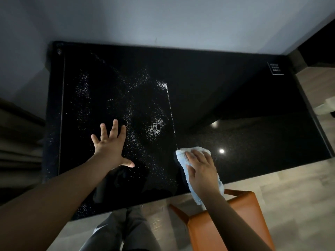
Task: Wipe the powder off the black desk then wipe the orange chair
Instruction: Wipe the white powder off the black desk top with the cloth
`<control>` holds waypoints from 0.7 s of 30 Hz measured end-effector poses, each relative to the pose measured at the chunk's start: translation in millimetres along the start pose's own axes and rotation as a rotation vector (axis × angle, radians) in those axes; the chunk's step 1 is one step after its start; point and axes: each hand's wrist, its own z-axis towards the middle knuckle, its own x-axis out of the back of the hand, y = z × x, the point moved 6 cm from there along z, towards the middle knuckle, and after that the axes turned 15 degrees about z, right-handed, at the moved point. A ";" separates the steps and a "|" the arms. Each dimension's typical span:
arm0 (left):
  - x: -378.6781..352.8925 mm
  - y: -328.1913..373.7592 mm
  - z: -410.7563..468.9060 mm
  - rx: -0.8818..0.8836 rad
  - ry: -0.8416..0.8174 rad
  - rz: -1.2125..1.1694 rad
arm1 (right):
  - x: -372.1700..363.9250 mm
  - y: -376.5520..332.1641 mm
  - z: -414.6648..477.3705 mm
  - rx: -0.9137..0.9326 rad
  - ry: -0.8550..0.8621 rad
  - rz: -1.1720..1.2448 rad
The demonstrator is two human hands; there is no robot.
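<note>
Right hand presses cloth flat near the worktop's front edge; left hand fingers splayed on powder.

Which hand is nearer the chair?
Right. The right hand presses the cloth by the desk's near edge, close to the chair; the left hand lies spread on the desk, farther left.

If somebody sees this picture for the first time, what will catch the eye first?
The white powder scattered over the left half of the glossy black desk stands out most, ending at a straight line near the middle. At the near edge, the right hand presses a fluffy light blue cloth, close to the orange upholstered chair.
</note>
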 end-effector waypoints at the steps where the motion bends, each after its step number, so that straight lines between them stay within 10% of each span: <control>1: 0.0 -0.1 -0.1 0.000 0.004 0.001 | 0.4 0.3 -4.2 0.002 0.006 0.000; 21: 0.0 -0.2 -1.0 -0.012 0.032 0.007 | 4.6 16.5 -86.3 -0.042 0.044 0.071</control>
